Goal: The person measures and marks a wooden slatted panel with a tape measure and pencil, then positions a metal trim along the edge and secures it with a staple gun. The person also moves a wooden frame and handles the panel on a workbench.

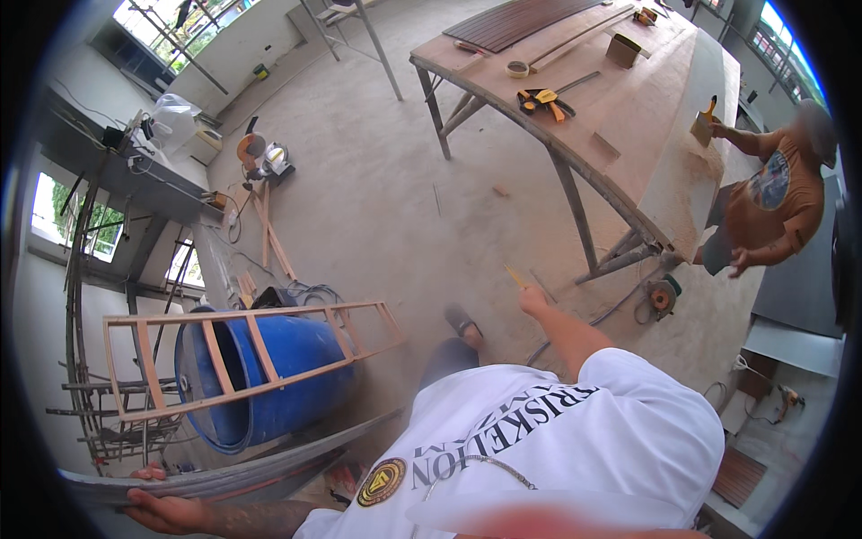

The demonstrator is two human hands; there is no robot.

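Low on the left, my left hand (171,512) is closed round the edge of a long grey strip-like panel (233,467), fingertips showing on its far side. My right hand (534,299) reaches forward over the floor, closed on a thin yellow pointed stick (514,276); its exact kind is unclear. Just beyond the panel, a ladder-like wooden frame (256,346) leans on a blue plastic drum (296,395) lying on its side.
A worktable (575,117) at the back right bears clamps (545,103), a tape roll (517,69) and brown slatted panels (521,22). Beside it, a co-worker (772,193) holds a yellow-handled flat tool (705,124). A circular saw (663,296) and miter saw (265,160) rest on the floor.
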